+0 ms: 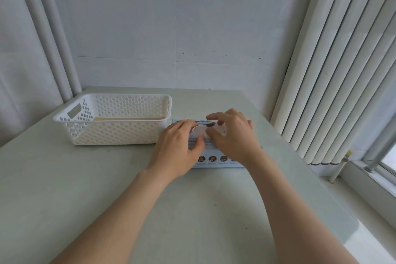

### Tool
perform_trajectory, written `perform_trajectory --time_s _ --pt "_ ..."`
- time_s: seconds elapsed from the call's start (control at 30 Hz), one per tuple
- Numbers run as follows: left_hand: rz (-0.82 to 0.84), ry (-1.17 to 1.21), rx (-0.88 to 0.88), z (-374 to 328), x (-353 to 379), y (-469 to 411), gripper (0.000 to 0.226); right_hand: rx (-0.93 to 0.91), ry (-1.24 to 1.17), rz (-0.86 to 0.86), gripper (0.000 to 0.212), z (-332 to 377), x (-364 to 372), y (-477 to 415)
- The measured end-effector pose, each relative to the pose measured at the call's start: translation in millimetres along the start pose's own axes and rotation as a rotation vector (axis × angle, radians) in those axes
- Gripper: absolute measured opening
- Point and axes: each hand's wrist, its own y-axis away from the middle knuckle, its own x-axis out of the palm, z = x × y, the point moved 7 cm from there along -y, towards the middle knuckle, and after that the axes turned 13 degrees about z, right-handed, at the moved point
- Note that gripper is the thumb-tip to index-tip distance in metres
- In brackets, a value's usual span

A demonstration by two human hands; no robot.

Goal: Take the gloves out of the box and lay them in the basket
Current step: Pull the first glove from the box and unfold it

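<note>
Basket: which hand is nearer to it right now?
Left. The left hand holds the box just right of the basket; the right hand is farther right, pinching a glove at the box's opening.

I see a pale table (64,178) set into a corner of white panelled wall (128,28). White vertical blinds (342,70) hang at right beside a daylit window (389,156), and two pipes (42,28) run up at left.
</note>
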Motion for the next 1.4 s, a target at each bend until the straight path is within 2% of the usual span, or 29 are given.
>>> perform_trajectory --time_s 0.1,0.27,0.4,0.57,0.73,0.87,0.97,1.07,1.13,1.27,1.4 --pt "-0.015 0.058 0.011 0.1 -1.2 0.7 0.027 -0.048 0.041 -0.010 0.016 8.0 8.5 -0.2" --pt "-0.016 0.077 0.003 -2.6 -2.4 1.6 0.032 -0.068 -0.104 -0.110 0.008 10.8 6.5 0.6" --pt "-0.018 0.058 -0.018 -2.9 -3.8 0.2 0.023 -0.046 -0.216 -0.089 0.011 9.6 4.6 2.0" --pt "-0.002 0.006 -0.028 -3.4 -2.5 -1.1 0.028 0.001 -0.497 -0.086 0.016 2.7 -3.4 1.1" --pt "-0.021 -0.001 -0.028 -2.2 -2.6 0.6 0.033 0.092 -0.758 -0.251 0.023 -15.0 -12.8 2.7" --pt "-0.011 -0.035 -0.007 -4.7 -3.5 0.9 0.026 0.210 -0.974 -0.421 0.026 -32.2 -18.8 9.1" --pt "-0.001 -0.074 0.013 -7.7 -3.3 0.5 0.026 0.164 -1.006 -0.502 0.024 -33.2 -24.8 13.5" --pt "-0.007 -0.120 0.028 -12.8 -5.4 -1.7 0.032 -0.058 -0.741 -0.402 0.013 -7.5 -25.7 10.7" --pt "-0.029 -0.119 0.036 -19.0 -7.8 -3.9 0.030 -0.147 -0.648 -0.319 0.012 7.3 -21.1 7.7" --pt "-0.056 0.073 -0.037 -18.1 -8.2 -8.5 0.022 -0.199 -0.691 -0.229 0.014 15.5 -16.5 5.9" --pt "-0.135 0.272 -0.070 -13.0 -13.4 -10.0 0.017 -0.259 -0.845 -0.168 0.009 16.6 -17.2 8.0"
